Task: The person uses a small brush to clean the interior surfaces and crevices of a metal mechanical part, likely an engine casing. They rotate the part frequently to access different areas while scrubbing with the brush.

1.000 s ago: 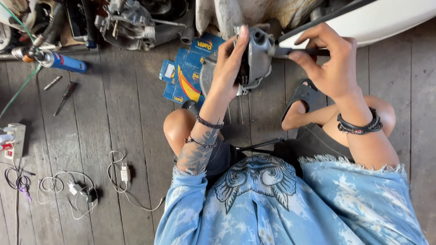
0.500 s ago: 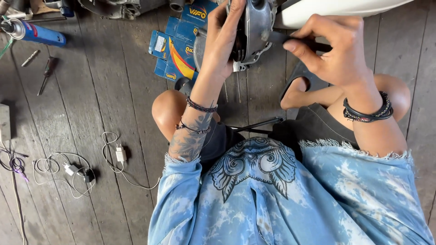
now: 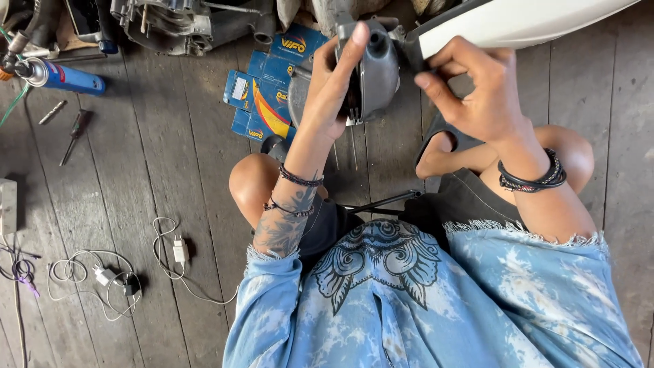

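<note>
Left hand (image 3: 334,88) wrapped around grey metal housing (image 3: 378,75), held upright above blue box (image 3: 272,92) on floor. Right hand (image 3: 477,92) just right of it, fingers pinching a dark tool at its edge.

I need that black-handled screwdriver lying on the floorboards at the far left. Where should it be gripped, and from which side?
Grip the screwdriver by its thicker dark handle, the upper end near the blue spray can. It lies flat and slanted, with its thin shaft running down-left. Coming from above with fingers across the handle looks best, since bare wooden floor lies on both sides. Both hands are busy: the left hand holds the grey metal part.
</note>
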